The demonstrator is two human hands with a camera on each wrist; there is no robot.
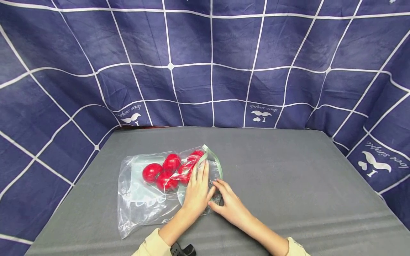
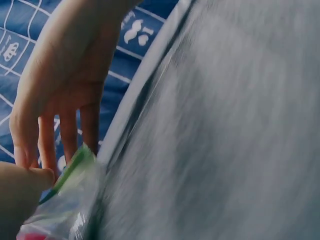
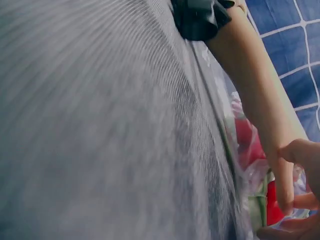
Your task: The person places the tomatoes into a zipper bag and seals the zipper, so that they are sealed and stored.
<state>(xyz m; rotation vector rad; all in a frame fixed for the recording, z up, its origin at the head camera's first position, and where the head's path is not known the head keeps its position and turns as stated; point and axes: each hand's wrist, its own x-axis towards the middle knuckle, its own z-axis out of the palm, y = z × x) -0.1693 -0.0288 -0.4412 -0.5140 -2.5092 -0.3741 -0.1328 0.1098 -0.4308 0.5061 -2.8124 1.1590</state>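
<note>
Clear zip bag [image 1: 144,192] of red balls [image 1: 166,172] lies flat on the grey worktop [image 1: 288,185], green zip edge [image 1: 211,156] at its right. Left hand [image 1: 196,190] presses flat, fingers straight and together; right hand [image 1: 229,202] fingertips touch the seal, relaxed. To seal well, I'd hold the bag pinned and press along the strip evenly.

Both arms wear pale cream long sleeves that end at the wrists, leaving the left hand [image 1: 196,193] and the right hand [image 1: 231,206] bare. A small black strap-mounted device [image 1: 182,250] sits at the left wrist.
</note>
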